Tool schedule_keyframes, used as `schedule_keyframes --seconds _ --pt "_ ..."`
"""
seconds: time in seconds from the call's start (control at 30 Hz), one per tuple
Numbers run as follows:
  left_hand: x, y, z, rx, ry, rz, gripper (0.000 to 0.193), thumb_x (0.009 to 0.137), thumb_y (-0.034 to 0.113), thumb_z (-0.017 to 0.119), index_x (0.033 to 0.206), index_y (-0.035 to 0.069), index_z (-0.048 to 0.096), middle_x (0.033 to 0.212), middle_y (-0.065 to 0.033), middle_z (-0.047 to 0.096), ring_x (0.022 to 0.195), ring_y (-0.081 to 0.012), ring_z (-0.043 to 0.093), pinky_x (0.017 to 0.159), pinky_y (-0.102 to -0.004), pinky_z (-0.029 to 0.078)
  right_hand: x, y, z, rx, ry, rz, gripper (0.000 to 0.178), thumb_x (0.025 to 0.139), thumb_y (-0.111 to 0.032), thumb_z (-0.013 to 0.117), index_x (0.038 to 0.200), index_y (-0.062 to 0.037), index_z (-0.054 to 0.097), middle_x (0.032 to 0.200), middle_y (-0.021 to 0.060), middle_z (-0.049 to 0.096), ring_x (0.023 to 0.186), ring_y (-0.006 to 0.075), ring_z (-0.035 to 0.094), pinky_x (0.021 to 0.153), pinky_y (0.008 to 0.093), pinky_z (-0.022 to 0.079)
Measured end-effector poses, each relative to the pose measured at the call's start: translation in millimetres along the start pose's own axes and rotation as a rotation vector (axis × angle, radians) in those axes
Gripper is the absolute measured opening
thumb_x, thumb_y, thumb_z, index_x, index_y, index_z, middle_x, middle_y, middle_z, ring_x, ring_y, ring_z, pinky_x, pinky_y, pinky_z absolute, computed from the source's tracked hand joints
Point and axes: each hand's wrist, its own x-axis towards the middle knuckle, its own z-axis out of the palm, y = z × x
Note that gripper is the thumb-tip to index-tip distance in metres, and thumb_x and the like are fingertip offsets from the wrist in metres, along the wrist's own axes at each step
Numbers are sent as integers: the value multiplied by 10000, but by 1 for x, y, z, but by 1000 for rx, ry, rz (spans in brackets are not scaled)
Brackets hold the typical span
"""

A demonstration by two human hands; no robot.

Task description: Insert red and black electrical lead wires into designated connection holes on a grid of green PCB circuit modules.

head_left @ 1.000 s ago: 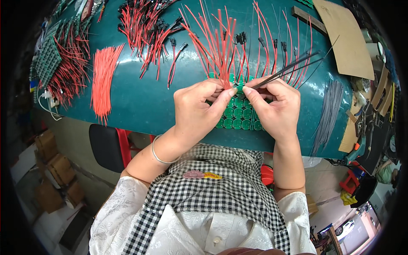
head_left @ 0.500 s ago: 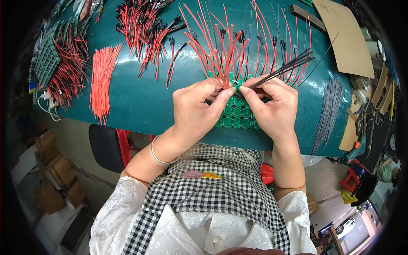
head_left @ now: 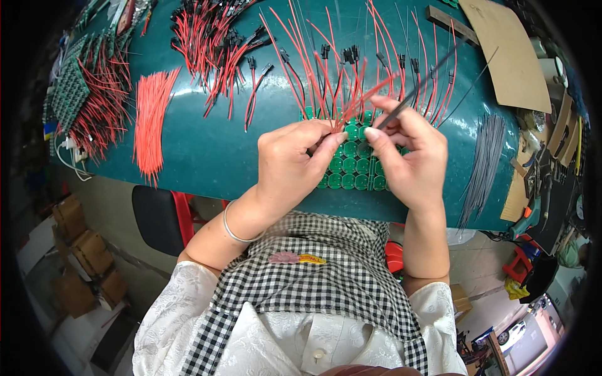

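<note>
Between the thumb and fingers of my left hand (head_left: 290, 156) is a small bunch of red wires (head_left: 357, 103), fanned out upward and to the right. My right hand (head_left: 415, 156) pinches a few black wires (head_left: 411, 97), slightly blurred, that slant up to the right. Both hands hover over a green panel of round circuit boards (head_left: 348, 182), which they partly hide. Red and black wires with black plugs (head_left: 403, 62) stretch away from the panel's far side.
Loose red wires (head_left: 153, 122) lie in a bundle at left, grey-black wires (head_left: 486, 163) at right. A pile of plugged red-black leads (head_left: 200, 37) and wired boards (head_left: 94, 100) occupy the far left. Cardboard (head_left: 505, 56) and a dark bar (head_left: 451, 25) sit far right.
My right hand has moved slightly right, away from my left, taking the black wires along. Its fingers have lifted and the red wires in my left hand now lean further right.
</note>
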Motion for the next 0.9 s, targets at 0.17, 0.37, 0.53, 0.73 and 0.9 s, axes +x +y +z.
schedule_keyframes --seconds 0.17,0.37,0.53,0.73,0.9 --pt "-3 -3 2 12 5 -9 158 842 -29 783 993 -55 745 851 -104 766 733 -121 734 633 -240 588 -6 3 -20 103 26 87 97 830 48 758 926 55 741 904 94 729 746 128 696 647 239 572" --pt "-4 7 7 -190 100 -50 95 839 -6 784 919 -26 738 763 -107 734 604 -135 681 536 -255 526 -8 10 -12 32 53 64 77 823 30 776 889 58 748 871 110 745 703 120 698 619 236 567" --pt "2 12 11 -235 36 -80 68 849 -12 772 894 -41 731 782 -121 742 658 -157 728 574 -260 575 -7 19 -8 -35 39 -38 84 807 37 775 882 56 743 853 118 743 651 131 697 578 245 557" --pt "4 11 13 -189 15 -98 69 849 -8 771 880 -51 726 789 -132 744 694 -173 749 600 -270 601 -6 19 -6 -105 52 -82 86 797 34 774 874 52 741 821 114 735 609 133 696 549 242 545" --pt "3 8 14 -191 20 -92 75 851 -13 769 894 -54 722 804 -138 747 709 -175 753 608 -268 605 -5 17 -4 -106 16 -103 98 792 36 773 884 48 742 795 105 721 586 127 672 534 247 529"
